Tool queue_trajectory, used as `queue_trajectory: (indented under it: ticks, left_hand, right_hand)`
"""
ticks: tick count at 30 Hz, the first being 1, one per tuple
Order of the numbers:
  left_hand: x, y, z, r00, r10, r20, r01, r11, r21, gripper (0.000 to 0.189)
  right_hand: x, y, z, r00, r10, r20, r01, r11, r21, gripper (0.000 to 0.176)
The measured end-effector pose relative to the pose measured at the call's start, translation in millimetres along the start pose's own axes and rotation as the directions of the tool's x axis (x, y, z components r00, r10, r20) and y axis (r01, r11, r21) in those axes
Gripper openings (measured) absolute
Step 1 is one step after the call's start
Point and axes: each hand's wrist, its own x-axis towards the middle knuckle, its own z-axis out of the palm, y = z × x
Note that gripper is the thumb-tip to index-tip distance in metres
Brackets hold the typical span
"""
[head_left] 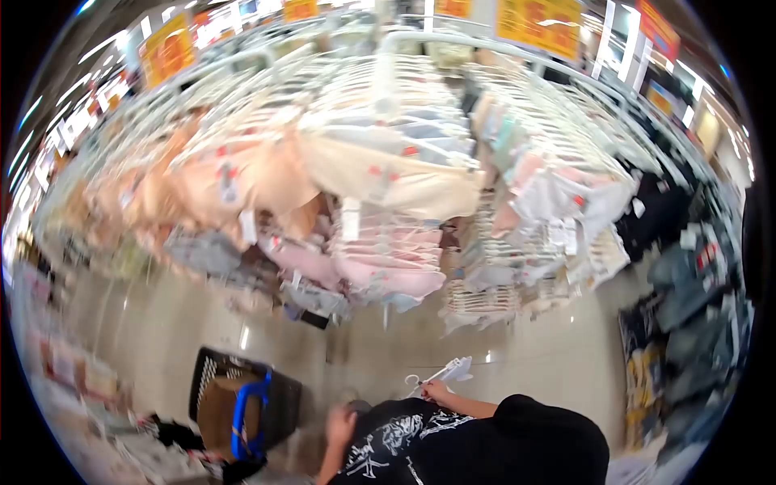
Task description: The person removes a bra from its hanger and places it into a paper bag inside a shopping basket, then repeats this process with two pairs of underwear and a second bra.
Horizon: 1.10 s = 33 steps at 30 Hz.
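Observation:
In the head view, my right hand (436, 393) is closed on a white hanger (415, 381). Something flat and white, too blurred to name, extends from it away from me. My left hand (341, 423) is beside the front of my black printed T-shirt (404, 440), close to a small grey shape that I cannot make out. Motion smears its fingers. To the left of that hand is a dark shopping basket (283, 404) with a blue handle (249, 412) and something brown inside.
Ahead stands a white rack (384, 73) hung with rows of bras (388, 174) in beige, peach, pink and white. Dark folded garments (687, 299) fill the right side. Yellow signs (540, 26) hang above. More clothing (137, 444) lies at lower left. The floor (525, 356) is shiny tile.

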Motion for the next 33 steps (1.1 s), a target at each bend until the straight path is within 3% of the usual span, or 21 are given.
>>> queue_trajectory:
  ticks: [1,3,6,7,8,9,10,11,12,13,16,20,22,23,26,30,33]
  left_hand:
    - [12.1,-20.8,20.1,0.97,0.173,0.169,-0.097,0.917,-0.386,0.032]
    - [24.5,-9.7,10.0,0.988,0.032,0.148,0.006,0.969,-0.248,0.037]
    - [55.7,-57.0,13.3,0.947,-0.047,0.318,0.029,0.998,0.06,0.04]
    - [62.8,-73.7,14.6,0.884,-0.189,0.428,0.151,0.981,0.122,0.039]
    - [64.2,-97.7,15.7,0.852,-0.106,0.512,0.118,0.993,0.008,0.038]
    - [72.6,-148.0,31.7,0.843,0.199,0.5,-0.314,0.936,0.157,0.035]
    - [69.7,-158.8,39.5,0.792,0.026,0.61,-0.029,1.0,-0.005,0.033]
    - [68.6,-171.9,47.4,0.705,-0.148,0.693,0.29,0.952,-0.092,0.031]
    - [69.1,-175.9,41.8,0.76,-0.163,0.629,0.197,0.98,0.016,0.031]
    - [72.0,-174.1,41.0,0.758,-0.172,0.629,0.181,0.982,0.05,0.031]
    - [84.1,-159.7,46.3,0.734,-0.163,0.66,0.164,0.985,0.061,0.03]
    - [105.3,-139.1,45.4,0.732,-0.097,0.674,0.087,0.995,0.05,0.03]
    - [115.1,-125.9,40.1,0.738,-0.074,0.671,0.052,0.997,0.052,0.03]
    - [122.0,-118.8,37.0,0.741,-0.064,0.669,0.034,0.998,0.059,0.03]
    - [140.6,-98.2,30.3,0.742,-0.062,0.668,-0.011,0.994,0.105,0.03]
    - [162.1,-73.8,43.6,0.736,-0.074,0.672,-0.061,0.983,0.175,0.029]
    - [179.7,-46.1,68.4,0.731,-0.043,0.681,-0.119,0.975,0.19,0.029]
  right_hand:
    - [-2.6,-3.5,0.3,1.0,0.0,-0.02,0.0,1.0,-0.009,0.022]
    - [-11.9,2.0,-1.2,0.997,0.023,-0.067,-0.025,0.999,-0.031,0.023]
    - [-19.5,17.2,-5.7,0.985,-0.031,-0.168,0.04,0.998,0.047,0.023]
    - [-21.3,21.0,-7.6,0.976,-0.049,-0.212,0.063,0.996,0.057,0.023]
    - [-19.2,31.6,-13.3,0.971,-0.035,-0.236,0.047,0.998,0.046,0.022]
    - [-33.8,27.0,-20.2,0.956,-0.02,-0.294,0.031,0.999,0.033,0.023]
    - [-48.0,25.3,-25.9,0.938,-0.003,-0.347,0.011,1.0,0.019,0.023]
    - [-57.3,25.8,-31.2,0.9,0.015,-0.435,0.009,0.999,0.052,0.024]
    - [-65.2,33.8,-39.3,0.855,0.038,-0.517,0.002,0.997,0.077,0.024]
    - [-76.6,41.0,-46.6,0.818,0.02,-0.575,0.049,0.993,0.104,0.024]
    - [-100.5,46.1,-79.6,0.666,0.083,-0.741,0.08,0.98,0.181,0.025]
    - [-106.4,57.7,-144.4,0.463,0.015,-0.886,0.205,0.971,0.124,0.026]
    - [-103.6,46.3,-183.6,0.398,0.141,-0.907,0.397,0.864,0.309,0.028]
    - [-113.8,27.9,-200.7,0.375,0.118,-0.919,0.368,0.891,0.265,0.031]
    - [-127.8,-14.0,-260.2,0.348,0.128,-0.929,0.524,0.795,0.306,0.033]
    - [-141.0,-66.9,-336.8,0.442,0.156,-0.883,0.807,0.361,0.468,0.031]
    - [-159.6,-109.3,-383.4,0.491,0.139,-0.86,0.827,0.236,0.51,0.031]
